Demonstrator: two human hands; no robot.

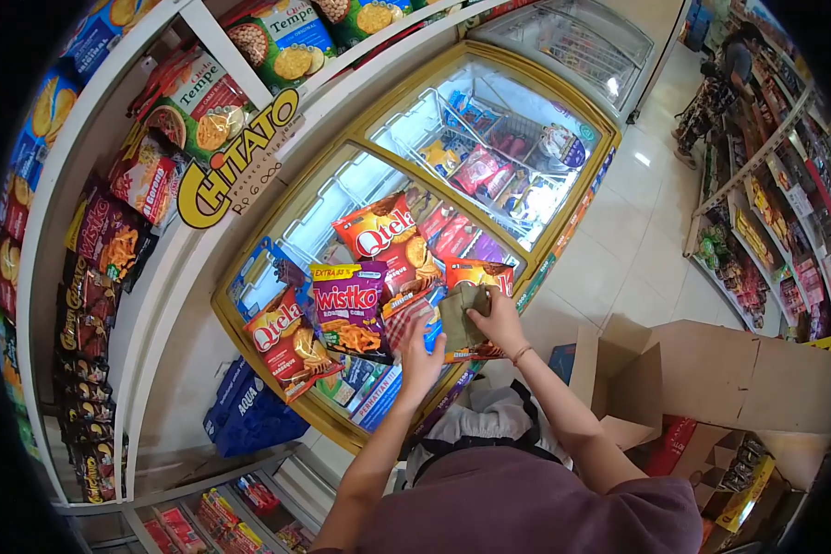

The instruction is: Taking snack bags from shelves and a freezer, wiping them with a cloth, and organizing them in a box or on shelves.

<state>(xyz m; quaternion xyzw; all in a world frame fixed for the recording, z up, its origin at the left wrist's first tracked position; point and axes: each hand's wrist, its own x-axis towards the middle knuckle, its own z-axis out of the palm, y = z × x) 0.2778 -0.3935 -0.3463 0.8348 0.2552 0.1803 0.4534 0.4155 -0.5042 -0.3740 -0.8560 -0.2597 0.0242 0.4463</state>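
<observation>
My right hand (504,325) grips a folded olive-green cloth (460,311) over an orange Qtela snack bag (481,271). Beside it, my left hand (421,360) has its fingers apart, close to a red-checked packet (408,320); whether it touches the packet is unclear. Several snack bags lie on the glass top of a yellow-framed chest freezer (450,176): a purple Twistko bag (350,298), a Qtela bag (381,232) behind it and another Qtela bag (284,339) to the left. Part of a blue bag (266,260) shows at the left end.
Stocked snack shelves (159,291) curve along the left. An open cardboard box (623,367) stands at my right. Below the freezer's left end is a blue Aqua package (249,408). Two people (717,90) are in the aisle near shelves (769,201) at upper right.
</observation>
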